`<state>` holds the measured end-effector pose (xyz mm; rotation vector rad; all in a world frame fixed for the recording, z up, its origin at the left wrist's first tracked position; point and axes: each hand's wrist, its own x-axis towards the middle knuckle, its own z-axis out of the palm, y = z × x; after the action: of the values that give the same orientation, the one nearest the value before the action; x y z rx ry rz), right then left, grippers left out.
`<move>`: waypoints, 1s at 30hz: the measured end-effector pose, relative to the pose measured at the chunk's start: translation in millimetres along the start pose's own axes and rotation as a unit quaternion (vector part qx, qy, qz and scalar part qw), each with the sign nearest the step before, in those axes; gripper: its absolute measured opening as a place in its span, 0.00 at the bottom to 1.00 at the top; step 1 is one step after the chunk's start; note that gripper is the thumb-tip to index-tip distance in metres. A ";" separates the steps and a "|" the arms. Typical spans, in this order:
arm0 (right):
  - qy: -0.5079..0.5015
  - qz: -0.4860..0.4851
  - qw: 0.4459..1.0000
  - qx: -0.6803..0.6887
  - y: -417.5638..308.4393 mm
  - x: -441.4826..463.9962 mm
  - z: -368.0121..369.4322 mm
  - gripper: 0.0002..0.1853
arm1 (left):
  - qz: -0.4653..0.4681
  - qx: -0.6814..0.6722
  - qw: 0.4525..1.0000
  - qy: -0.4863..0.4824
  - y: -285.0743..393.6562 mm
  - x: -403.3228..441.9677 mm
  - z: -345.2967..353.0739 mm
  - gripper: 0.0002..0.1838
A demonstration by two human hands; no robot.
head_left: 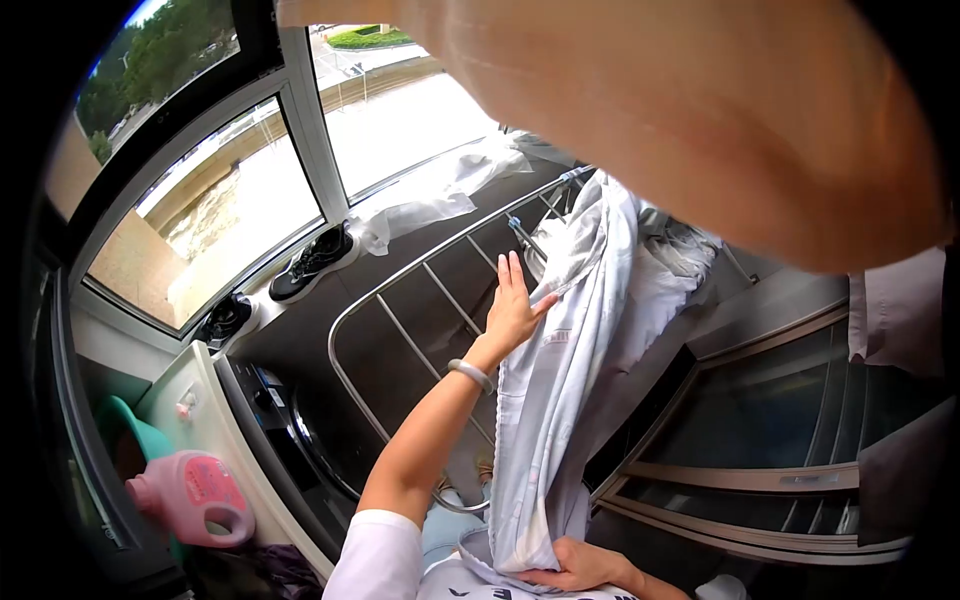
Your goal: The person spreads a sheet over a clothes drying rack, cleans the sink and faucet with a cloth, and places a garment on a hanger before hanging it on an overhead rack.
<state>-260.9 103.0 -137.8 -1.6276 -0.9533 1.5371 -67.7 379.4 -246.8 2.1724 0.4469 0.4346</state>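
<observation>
A long pale grey-white cloth [560, 370] with a faint print hangs in folds over a metal drying rack [395, 322] and reaches down to my body. My left hand [516, 308], with a pale bracelet on the wrist, has its fingers stretched out at the cloth's left edge, above the rack bars. Near my shirt, my right hand [575, 565] is closed round the lower end of the cloth. More light cloth [665, 290] lies behind it on the rack's right side.
Dark shoes [312, 262] and crumpled white plastic [440, 195] lie along the windows. A pink detergent bottle [200, 497] stands at the lower left beside a black front-loading machine [290, 425]. Sliding door frames [745, 478] are at right. Blurred tan cloth or skin covers the upper right.
</observation>
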 end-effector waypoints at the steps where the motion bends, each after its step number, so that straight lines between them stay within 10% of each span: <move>1: 0.010 0.010 1.000 0.018 -25.7 -2.6 -1.8 0.18 | -0.020 0.023 0.996 -0.082 1.0 10.4 7.1 0.53; 3: 0.031 0.016 0.999 0.035 -26.7 -5.9 -2.1 0.17 | -0.050 0.088 0.976 -0.195 -14.3 25.3 37.8 0.47; 6: 0.039 0.018 0.998 0.042 -37.2 -7.0 -13.4 0.16 | 0.037 0.080 0.977 -0.196 -38.4 47.1 56.1 0.12; 11: 0.047 -0.144 0.987 -0.055 28.0 11.8 3.9 0.16 | 0.030 0.023 0.987 -0.153 -38.4 57.4 15.3 0.18; 13: 0.023 -0.074 0.997 0.009 -14.4 15.2 -9.6 0.16 | 0.002 0.066 0.979 -0.191 -51.3 27.3 38.0 0.35; 16: -0.007 -0.002 0.996 0.089 -52.4 22.1 -22.0 0.15 | 0.015 -0.006 0.991 -0.134 -51.6 19.1 45.5 0.14; 19: 0.008 -0.037 0.997 0.063 -37.7 25.7 -21.7 0.16 | 0.085 -0.025 0.996 -0.015 -40.4 39.4 23.3 0.13; 21: -0.038 0.221 0.974 -0.012 -17.9 30.7 -22.0 0.25 | -0.065 -0.372 0.925 -0.037 -30.5 62.9 -17.3 0.15; 23: 0.004 0.213 0.977 0.015 -10.6 31.1 -18.7 0.26 | -0.062 -0.570 0.819 0.008 -12.9 81.7 -79.8 0.14; 30: 0.193 0.047 0.959 0.204 33.9 39.7 -1.3 0.24 | 0.072 -0.590 0.784 0.178 -54.4 65.0 -233.9 0.18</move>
<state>-256.8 121.1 -186.7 -1.5996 -0.3256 1.3001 -126.1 599.3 -146.2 0.8829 0.1089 0.9155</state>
